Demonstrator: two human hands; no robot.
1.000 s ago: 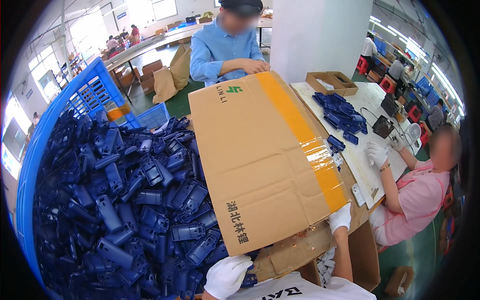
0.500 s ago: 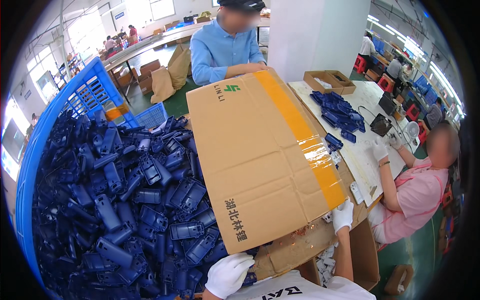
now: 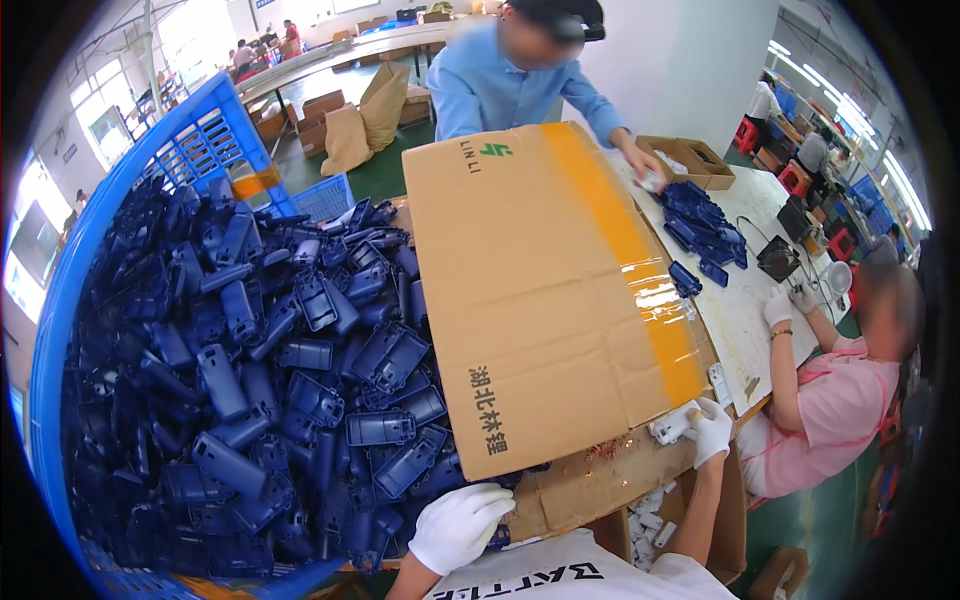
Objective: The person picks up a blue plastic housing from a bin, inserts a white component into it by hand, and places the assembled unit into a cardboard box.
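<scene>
A large brown cardboard box (image 3: 560,300) with orange-brown tape lies across the bench, its near left part over the crate's edge. My right hand (image 3: 711,432), in a white glove, grips a small white plastic casing (image 3: 670,425) beside the box's near right corner. Also gloved, my left hand (image 3: 462,525) is just below the box's near left corner, fingers loosely bent and nothing visible in them. Left of it, many dark blue plastic casings (image 3: 300,400) fill a blue crate (image 3: 55,330).
Below my right arm, white casings (image 3: 650,525) lie in an open carton. Across the box stands a person in a blue shirt (image 3: 500,85), reaching toward a pile of blue casings (image 3: 700,225) on a white table (image 3: 745,340). A person in pink (image 3: 830,405) sits at the right.
My right hand has come off the box's corner and now has a white casing in it. The blue-shirted person's arm has reached out to the right. The view has shifted slightly.
</scene>
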